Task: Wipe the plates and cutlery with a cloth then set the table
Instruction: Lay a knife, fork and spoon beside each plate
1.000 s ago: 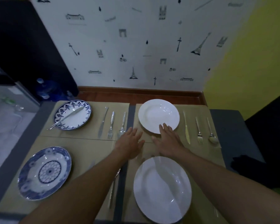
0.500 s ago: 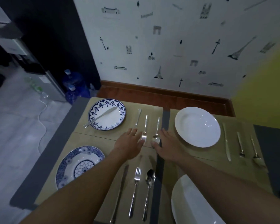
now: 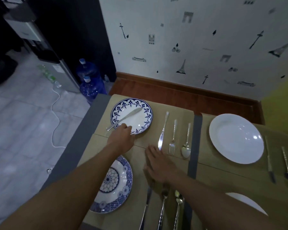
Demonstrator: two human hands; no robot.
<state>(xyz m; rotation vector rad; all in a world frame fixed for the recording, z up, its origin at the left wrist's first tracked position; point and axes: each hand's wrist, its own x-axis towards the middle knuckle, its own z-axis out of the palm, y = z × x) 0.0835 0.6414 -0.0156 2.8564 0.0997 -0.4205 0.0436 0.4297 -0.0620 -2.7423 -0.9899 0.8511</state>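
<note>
At the far left corner of the worktop (image 3: 80,140) sits the blue-rimmed plate (image 3: 140,118). My left hand (image 3: 121,138) has moved to its near rim and is curled there; whether it grips, I cannot tell. My right hand (image 3: 158,165) rests flat, open. The knife (image 3: 125,119) across the plate probably needs re-placing.

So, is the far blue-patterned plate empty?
Not empty: a knife lies slantwise across the plate, its handle overhanging the near-left rim.

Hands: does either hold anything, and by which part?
The left hand seems to pinch the far plate at its near rim; the right hand lies flat, empty.
</note>
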